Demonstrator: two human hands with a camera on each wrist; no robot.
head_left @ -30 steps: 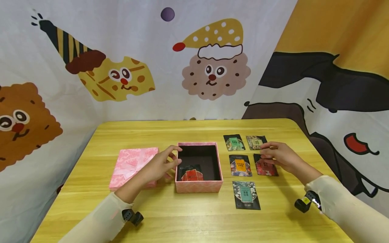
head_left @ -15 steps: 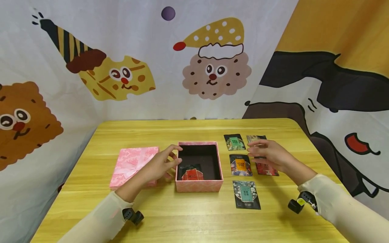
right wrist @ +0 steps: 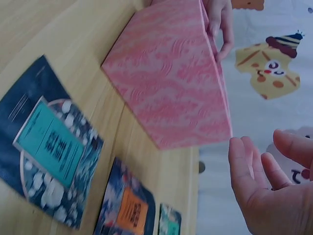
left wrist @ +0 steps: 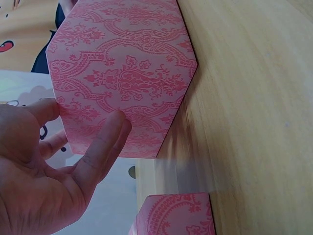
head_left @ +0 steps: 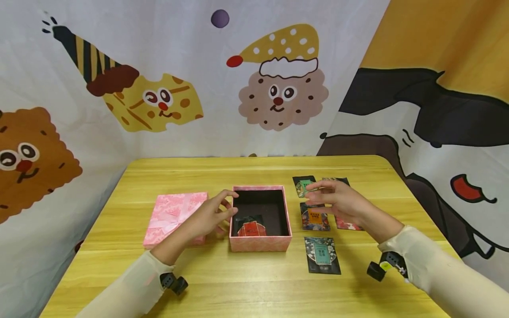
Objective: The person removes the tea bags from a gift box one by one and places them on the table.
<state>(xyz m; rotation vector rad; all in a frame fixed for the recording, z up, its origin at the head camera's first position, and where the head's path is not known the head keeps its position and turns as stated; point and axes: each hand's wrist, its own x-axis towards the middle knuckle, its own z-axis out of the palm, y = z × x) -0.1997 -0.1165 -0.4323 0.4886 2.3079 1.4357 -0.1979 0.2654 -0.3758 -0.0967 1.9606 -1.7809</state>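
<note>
A pink patterned box (head_left: 260, 244) stands uncovered on the table, with a red-labelled black sachet (head_left: 251, 229) lying inside. At its left wall, my left hand (head_left: 208, 216) holds the rim; in the left wrist view, two fingers (left wrist: 105, 142) lie along the outer wall. To the right of the box, my right hand (head_left: 342, 201) hovers with nothing in it, fingers spread. Beneath or near it lie a green-labelled sachet (head_left: 302, 185), an orange-labelled sachet (head_left: 315, 218), and a red sachet (head_left: 350, 224), partly covered. The teal-labelled sachet (head_left: 323, 255) sits nearer the front.
Left of the box lies its pink lid (head_left: 171, 214) with a ribbon bow, partly behind the left forearm. A further sachet (head_left: 343, 180) at the back right is mostly hidden by the right hand. A cartoon-printed curtain (head_left: 179, 39) hangs behind the wooden table (head_left: 254, 282).
My right hand has moved left, from over the right-hand sachets to over the left-hand ones, carrying nothing. The left hand, box and sachets have stayed put.
</note>
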